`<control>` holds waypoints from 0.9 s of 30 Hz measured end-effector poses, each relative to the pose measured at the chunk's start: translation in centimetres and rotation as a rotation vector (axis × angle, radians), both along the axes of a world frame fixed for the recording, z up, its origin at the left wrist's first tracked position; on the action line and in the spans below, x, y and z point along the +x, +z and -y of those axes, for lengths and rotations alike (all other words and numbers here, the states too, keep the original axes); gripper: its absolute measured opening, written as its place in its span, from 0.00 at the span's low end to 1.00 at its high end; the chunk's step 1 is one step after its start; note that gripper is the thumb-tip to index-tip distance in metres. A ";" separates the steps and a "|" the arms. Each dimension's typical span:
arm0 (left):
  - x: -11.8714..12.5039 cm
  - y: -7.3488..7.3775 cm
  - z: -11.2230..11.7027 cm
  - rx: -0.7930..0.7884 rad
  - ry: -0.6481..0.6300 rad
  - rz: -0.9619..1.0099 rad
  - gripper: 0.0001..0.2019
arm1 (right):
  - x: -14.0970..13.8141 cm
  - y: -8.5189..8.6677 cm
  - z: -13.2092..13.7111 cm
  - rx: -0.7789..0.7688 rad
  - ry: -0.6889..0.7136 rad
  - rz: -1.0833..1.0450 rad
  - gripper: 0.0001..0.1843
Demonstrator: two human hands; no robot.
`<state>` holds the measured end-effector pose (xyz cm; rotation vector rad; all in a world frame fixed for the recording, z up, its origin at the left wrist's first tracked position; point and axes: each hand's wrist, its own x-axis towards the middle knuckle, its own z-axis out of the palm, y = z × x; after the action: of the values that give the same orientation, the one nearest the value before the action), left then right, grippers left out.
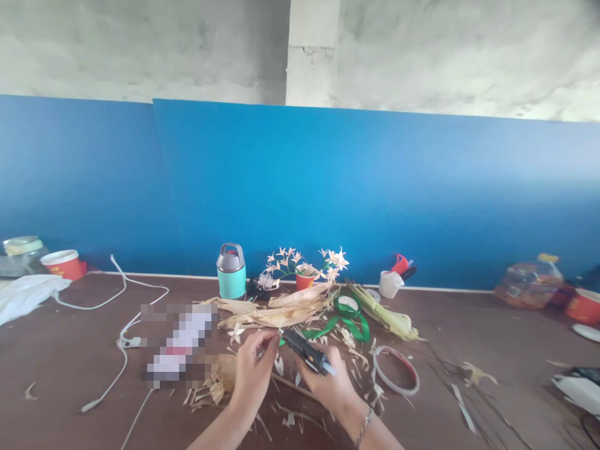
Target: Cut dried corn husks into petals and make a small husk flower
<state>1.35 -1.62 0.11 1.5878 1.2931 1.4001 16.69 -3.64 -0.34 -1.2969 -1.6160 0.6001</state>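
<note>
"Beyond the fingers of both hands, what looks finished?"

"A spray of pale husk flowers (335, 261) on green stems, rising from a red paper cup (305, 282). Those seem done."

"And the fingers themselves?"

"The right hand (332, 382) has its fingers wrapped around a black glue gun (304, 351), nozzle close to the left fingertips. On the left hand (247, 375), thumb and forefinger draw close at the tips; I cannot tell whether they pinch something small."

"So the work is unfinished?"

"I judge it midway. One loose flower (235, 333) lies just past the left fingers, and dried corn husks (281, 312) farther out look uncut. How many flowers are left to make, I can't say."

"Other containers?"

"Past the right fingers, a white cup (389, 285) holds pens and something red. Ahead of the left fingers, a teal lidded flask (232, 282) hides its contents. Well off to the left, another red paper tub (64, 267) stands on the table (450, 375), its inside out of sight."
</note>
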 end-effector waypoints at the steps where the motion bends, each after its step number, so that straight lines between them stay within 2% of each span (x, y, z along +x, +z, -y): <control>1: 0.0 0.0 0.0 0.000 0.001 0.001 0.12 | 0.0 0.0 0.0 0.001 0.001 0.005 0.08; 14: 0.1 0.2 0.1 0.001 0.007 -0.001 0.13 | 0.0 0.5 0.2 -0.006 0.011 0.027 0.09; 22: 0.1 0.2 0.0 0.006 -0.015 -0.003 0.13 | 0.3 -0.2 0.0 0.002 -0.033 -0.023 0.08; 27: 0.1 0.1 0.0 0.003 -0.004 0.000 0.14 | 0.2 -0.1 0.1 -0.013 0.001 -0.002 0.08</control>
<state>1.49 -1.61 0.19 1.5915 1.2879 1.4007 16.93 -3.69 -0.44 -1.3049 -1.6136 0.6131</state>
